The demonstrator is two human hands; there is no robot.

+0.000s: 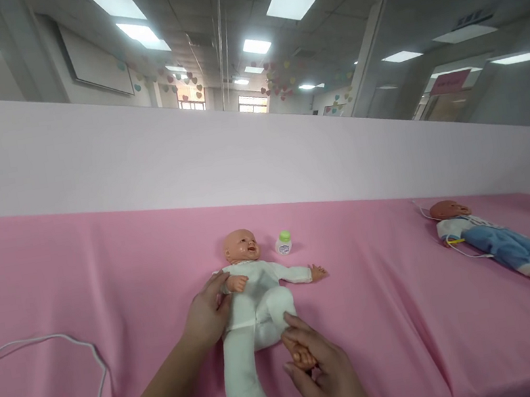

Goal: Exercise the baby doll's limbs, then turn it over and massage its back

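Observation:
A baby doll (257, 279) in a white suit lies on its back on the pink sheet (145, 263), its head toward the wall. My left hand (207, 310) rests against the doll's side and arm at the left, fingers spread and not wrapped round it. Below the doll's bent leg, my right hand (323, 369) has its thumb and fingers round the bare foot. The other leg lies stretched toward me. A small bottle with a green cap (284, 243) stands beside the doll's head.
At the right lies a second doll (505, 242) in blue and white clothes, with a thin white cord by it. A white cable (88, 347) curves across the sheet at the left. Behind the sheet rises a white wall (220, 165) with glass above.

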